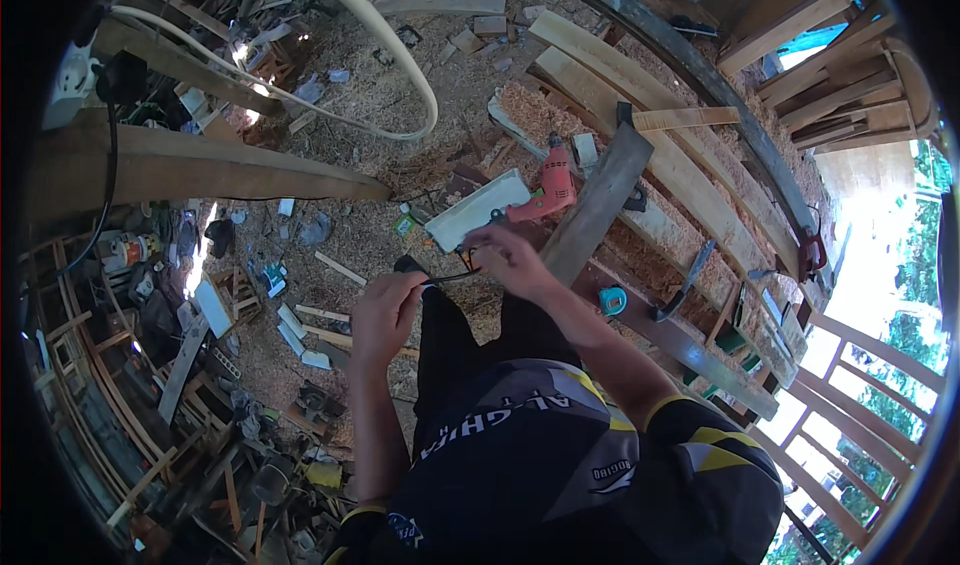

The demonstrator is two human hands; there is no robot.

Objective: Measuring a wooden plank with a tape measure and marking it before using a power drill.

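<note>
Black cord (455,278) spans the gap between both hands, above the person's knees. Left hand (388,310): fingers closed, pinching the cord. Right hand (508,263): fingers partly curled beside the cord; grip cannot be determined. Red power drill (556,180) lies beyond the right hand, near a pale board (482,210). Teal tape measure (612,301) sits right of the forearm.

White lettering (505,420) crosses the dark shirt (500,475), lower centre of the frame; smaller print (612,472) sits right of it.
</note>
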